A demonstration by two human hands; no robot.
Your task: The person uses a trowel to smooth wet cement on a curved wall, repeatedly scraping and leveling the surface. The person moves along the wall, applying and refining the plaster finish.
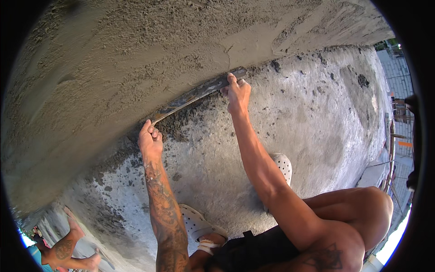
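Note:
A long, flat, mortar-smeared straightedge (192, 96) lies along the foot of a freshly plastered wall (149, 59), right where it meets the concrete floor (213, 149). My left hand (150, 140) has its fingers closed on the near left end of the bar. Toward the far right end, my right hand (239, 94) grips it with the thumb on top. The bar's long side rests against or very close to the wet plaster; the exact contact cannot be made out. Crumbs of grey mortar (176, 126) lie just below the bar.
My feet in pale perforated clogs (195, 223) are on the floor close behind the bar. Another person's bare, tattooed limbs (65, 247) show at the lower left. Mortar lumps (362, 80) dot the floor, and a light block wall (396, 72) stands at the far right.

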